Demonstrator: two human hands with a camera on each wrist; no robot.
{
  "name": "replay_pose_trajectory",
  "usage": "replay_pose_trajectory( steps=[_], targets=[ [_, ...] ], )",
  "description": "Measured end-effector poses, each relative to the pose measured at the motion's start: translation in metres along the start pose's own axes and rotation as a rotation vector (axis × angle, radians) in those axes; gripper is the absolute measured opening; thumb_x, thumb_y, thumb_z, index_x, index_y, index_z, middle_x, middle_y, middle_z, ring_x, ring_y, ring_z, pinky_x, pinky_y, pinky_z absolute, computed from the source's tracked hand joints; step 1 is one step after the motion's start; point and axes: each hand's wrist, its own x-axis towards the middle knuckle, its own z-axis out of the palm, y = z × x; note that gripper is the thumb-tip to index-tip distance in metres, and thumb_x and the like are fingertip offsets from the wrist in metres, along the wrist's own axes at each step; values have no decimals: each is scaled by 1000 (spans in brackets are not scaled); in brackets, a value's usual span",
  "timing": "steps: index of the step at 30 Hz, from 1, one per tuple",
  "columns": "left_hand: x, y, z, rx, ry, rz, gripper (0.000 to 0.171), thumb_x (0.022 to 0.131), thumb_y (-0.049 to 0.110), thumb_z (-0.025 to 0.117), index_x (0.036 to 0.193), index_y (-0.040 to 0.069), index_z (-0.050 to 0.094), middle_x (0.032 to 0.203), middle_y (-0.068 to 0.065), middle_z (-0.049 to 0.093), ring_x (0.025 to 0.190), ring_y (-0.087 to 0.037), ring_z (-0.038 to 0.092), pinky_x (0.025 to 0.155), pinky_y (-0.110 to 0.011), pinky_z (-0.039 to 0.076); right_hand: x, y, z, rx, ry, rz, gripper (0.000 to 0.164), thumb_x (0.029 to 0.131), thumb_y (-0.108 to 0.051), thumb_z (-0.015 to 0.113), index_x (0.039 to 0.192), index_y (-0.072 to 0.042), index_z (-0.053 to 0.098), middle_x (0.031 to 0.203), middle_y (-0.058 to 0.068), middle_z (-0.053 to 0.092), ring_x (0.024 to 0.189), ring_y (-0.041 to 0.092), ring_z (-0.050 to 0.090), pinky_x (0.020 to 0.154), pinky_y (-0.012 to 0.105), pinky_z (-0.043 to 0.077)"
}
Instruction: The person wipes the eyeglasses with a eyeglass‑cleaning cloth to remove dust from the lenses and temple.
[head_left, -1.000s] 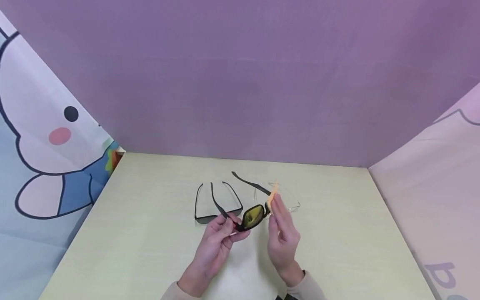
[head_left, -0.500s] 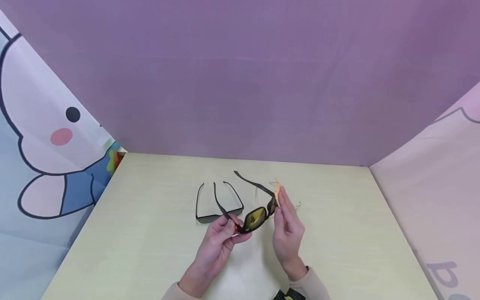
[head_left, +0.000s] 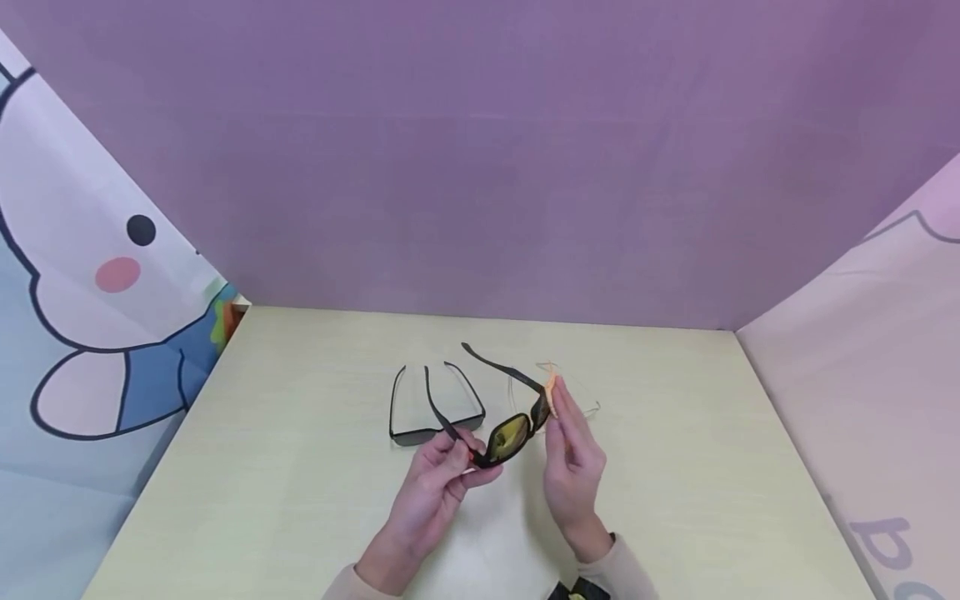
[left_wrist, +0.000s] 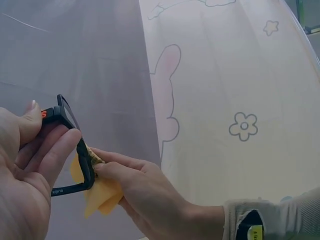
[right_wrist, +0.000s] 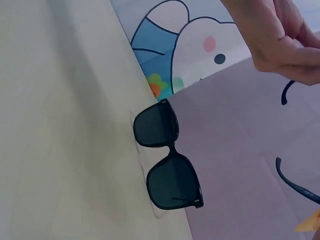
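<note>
My left hand (head_left: 435, 487) pinches black-framed sunglasses (head_left: 508, 439) at one temple hinge, holding them above the table with both temples unfolded. Their lenses look yellow-green in the head view. At the far lens, my right hand (head_left: 576, 467) pinches a yellow-orange cloth (left_wrist: 105, 197) against the frame. Folds of this cloth hang below the right fingers in the left wrist view. Behind the left hand, a second pair of black sunglasses (right_wrist: 172, 182) rests on the table, dark lenses toward me. Thin wire-framed glasses (head_left: 597, 407) lie behind the right hand, mostly covered by it.
A pale table (head_left: 697, 467) lies under both hands. A purple backdrop (head_left: 480, 167) rises at its far edge, with printed cloth panels (head_left: 82, 333) at the left and right. A black wrist device (left_wrist: 250, 226) sits on the right sleeve.
Over the second, my right hand and the cloth shift slightly right at the far lens, and more of that lens shows. My left hand keeps its hold on the sunglasses, nearly still.
</note>
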Motion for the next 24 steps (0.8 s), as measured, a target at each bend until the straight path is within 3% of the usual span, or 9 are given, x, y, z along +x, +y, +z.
replay_pose_trajectory(
  steps=[4, 11, 13, 15, 21, 22, 24],
  targets=[
    [0, 0, 1, 9, -19, 4, 25, 108, 4, 48, 108, 13, 71, 109, 3, 69, 104, -10, 71, 96, -31, 59, -1, -4, 0, -2, 18, 10, 45, 82, 32, 48, 126, 24, 56, 138, 38, 54, 139, 29, 53, 111, 29, 48],
    [0, 3, -1, 13, 5, 20, 24, 108, 4, 48, 108, 13, 70, 108, 4, 69, 105, -11, 71, 97, -31, 58, -8, -16, 8, 37, -12, -178, 27, 96, 15, 53, 120, 25, 59, 138, 34, 57, 139, 31, 54, 116, 36, 43],
    [0, 3, -1, 11, 9, 15, 24, 108, 4, 48, 107, 13, 70, 108, 4, 69, 105, -10, 71, 97, -32, 58, -6, -14, 8, 38, -11, -192, 27, 96, 14, 53, 120, 25, 60, 138, 33, 58, 138, 31, 54, 116, 36, 44],
    [-1, 2, -2, 11, 7, 10, 24, 108, 3, 48, 108, 13, 70, 109, 4, 69, 105, -11, 71, 97, -31, 58, -4, -10, 6, 26, -6, -161, 30, 93, 19, 52, 121, 25, 59, 137, 34, 57, 138, 31, 55, 112, 31, 48],
    [-1, -1, -1, -5, -46, 19, 25, 108, 4, 47, 109, 13, 71, 109, 4, 70, 105, -9, 70, 97, -31, 59, 3, -2, -1, 18, 6, 48, 46, 84, 33, 47, 129, 24, 53, 139, 38, 53, 138, 27, 54, 107, 25, 50],
    [-1, -1, 0, -6, -57, 23, 25, 108, 5, 47, 110, 13, 71, 108, 4, 70, 105, -8, 70, 97, -31, 59, 2, -3, -2, 18, 11, 68, 47, 84, 33, 46, 130, 24, 53, 139, 38, 53, 138, 26, 54, 109, 29, 49],
    [-1, -1, -1, 1, -66, 31, 25, 109, 5, 47, 110, 13, 71, 108, 4, 70, 105, -8, 70, 97, -31, 59, -1, -5, -1, 17, 13, 76, 47, 84, 33, 46, 130, 23, 53, 140, 37, 52, 133, 20, 59, 102, 19, 52]
  ],
)
